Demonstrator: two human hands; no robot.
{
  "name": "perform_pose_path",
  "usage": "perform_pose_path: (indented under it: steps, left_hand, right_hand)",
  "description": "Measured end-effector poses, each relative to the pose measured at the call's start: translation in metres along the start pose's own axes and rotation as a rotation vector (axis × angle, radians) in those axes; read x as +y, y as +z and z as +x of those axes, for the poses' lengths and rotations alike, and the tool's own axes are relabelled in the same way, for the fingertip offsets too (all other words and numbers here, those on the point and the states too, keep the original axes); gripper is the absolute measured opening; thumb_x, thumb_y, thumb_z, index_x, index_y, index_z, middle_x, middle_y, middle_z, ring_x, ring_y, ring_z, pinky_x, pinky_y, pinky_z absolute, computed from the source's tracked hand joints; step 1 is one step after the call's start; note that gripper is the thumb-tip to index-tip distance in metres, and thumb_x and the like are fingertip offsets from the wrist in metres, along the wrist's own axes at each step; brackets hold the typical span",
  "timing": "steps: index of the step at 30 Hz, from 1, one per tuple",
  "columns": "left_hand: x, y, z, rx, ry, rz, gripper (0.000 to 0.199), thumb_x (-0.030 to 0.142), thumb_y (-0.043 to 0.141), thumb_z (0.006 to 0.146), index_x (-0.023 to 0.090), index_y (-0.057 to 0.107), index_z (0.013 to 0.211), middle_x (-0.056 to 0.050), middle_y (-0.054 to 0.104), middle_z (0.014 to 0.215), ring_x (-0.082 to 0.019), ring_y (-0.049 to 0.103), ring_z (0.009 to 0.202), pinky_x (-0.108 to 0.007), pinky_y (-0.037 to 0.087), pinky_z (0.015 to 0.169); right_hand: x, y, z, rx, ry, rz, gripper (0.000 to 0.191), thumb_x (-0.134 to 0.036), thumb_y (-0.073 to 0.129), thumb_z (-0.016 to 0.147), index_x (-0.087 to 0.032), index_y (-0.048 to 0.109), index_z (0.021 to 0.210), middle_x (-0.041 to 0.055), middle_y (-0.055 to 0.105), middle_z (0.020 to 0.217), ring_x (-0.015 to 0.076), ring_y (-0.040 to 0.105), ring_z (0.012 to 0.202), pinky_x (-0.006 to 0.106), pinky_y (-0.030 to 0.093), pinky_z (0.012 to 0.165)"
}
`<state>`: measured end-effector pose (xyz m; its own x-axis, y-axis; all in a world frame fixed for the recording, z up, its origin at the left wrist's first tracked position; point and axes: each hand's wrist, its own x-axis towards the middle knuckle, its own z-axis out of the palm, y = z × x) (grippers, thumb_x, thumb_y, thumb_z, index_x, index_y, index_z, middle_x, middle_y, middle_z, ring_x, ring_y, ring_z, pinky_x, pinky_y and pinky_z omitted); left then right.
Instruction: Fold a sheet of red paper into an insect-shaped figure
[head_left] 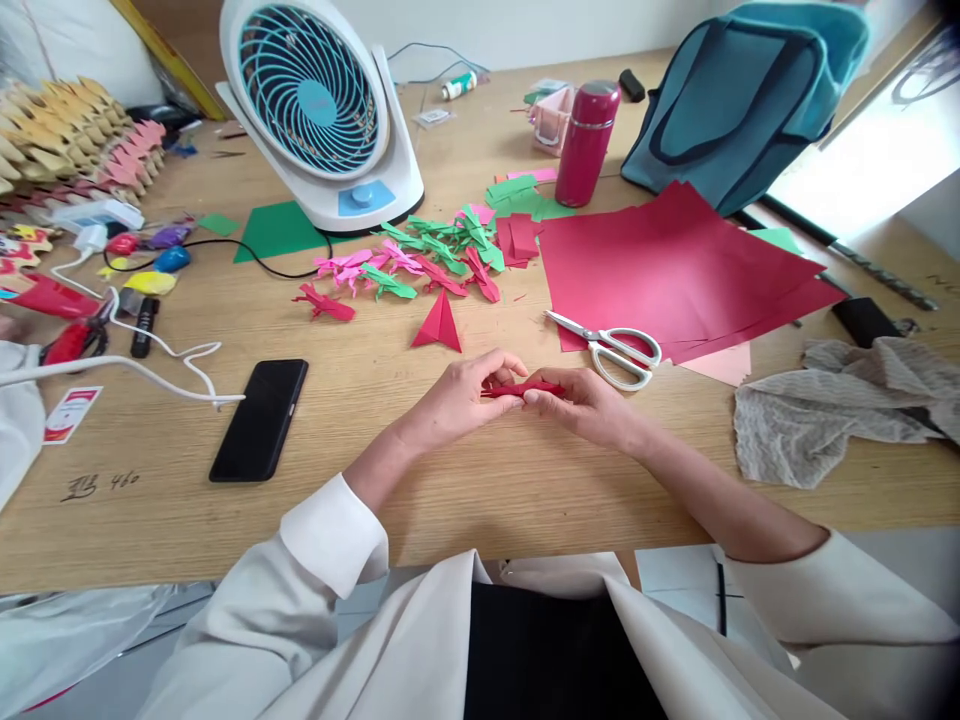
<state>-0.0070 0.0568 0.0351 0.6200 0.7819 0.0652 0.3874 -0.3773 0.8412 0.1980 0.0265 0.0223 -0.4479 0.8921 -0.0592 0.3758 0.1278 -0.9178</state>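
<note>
Wood-grain table (450, 500), light brown, pale wall behind; handwriting on its near left part. Both hands at centre, near the front edge, pinching one small folded red paper piece (523, 390) between them, just above or on the wood, cannot tell which. Left hand (480, 390): fingers curled round the piece's left end, narrow grip. Right hand (574, 400): thumb and fingers closed on its right end. Beyond them, a red folded paper triangle (438, 326) stands by itself. Behind that, a loose cluster of folded paper figures (409, 258), pink, green and red. White-handled scissors (626, 358) right of the triangle, blades pointing left, partly over large red sheets (675, 270). Farther back: red bottle (589, 145) upright, pink basket (553, 120) just beside it, teal bag (739, 100) to the right. White fan (322, 110) at back left, dark green sheet (274, 230) by its base. Black phone (260, 420) lies left of the left hand, a white cable (142, 368) reaching over its upper part. Crumpled pale cloth (832, 410) at far right. Rows of yellow and pink folded paper (67, 140) at far left.
</note>
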Motion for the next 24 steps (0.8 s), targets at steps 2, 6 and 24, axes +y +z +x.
perform_pose_path:
  steps: [2,6,24]
  left_hand:
    - [0.001,-0.004,0.000,0.026,0.010,-0.021,0.015,0.025,0.064,0.084,0.019,0.062,0.098,0.001,0.065,0.081,-0.012,0.061,0.074,-0.022,0.047,0.068]
    - [-0.003,-0.008,-0.003,0.063,0.024,-0.042,0.010,0.023,0.062,0.083,0.018,0.066,0.092,0.000,0.068,0.083,-0.013,0.062,0.076,-0.023,0.048,0.071]
    - [-0.014,0.010,-0.004,0.179,-0.141,-0.317,0.024,0.030,0.074,0.076,0.015,0.062,0.090,-0.001,0.065,0.079,-0.011,0.058,0.069,-0.023,0.046,0.064]
  right_hand:
    - [-0.003,0.002,0.005,0.054,0.012,0.082,0.040,-0.052,0.053,0.092,-0.015,0.065,0.085,0.0012,0.056,0.070,0.0125,0.044,0.062,0.027,0.031,0.056]
    - [0.003,0.014,0.013,0.165,0.007,0.206,0.035,-0.051,0.061,0.087,-0.017,0.060,0.082,-0.0018,0.052,0.067,0.0114,0.043,0.061,0.026,0.031,0.055]
    - [0.012,0.022,0.007,0.078,0.020,0.284,0.029,-0.043,0.059,0.090,-0.016,0.063,0.081,0.0000,0.056,0.071,0.0127,0.047,0.066,0.026,0.036,0.060]
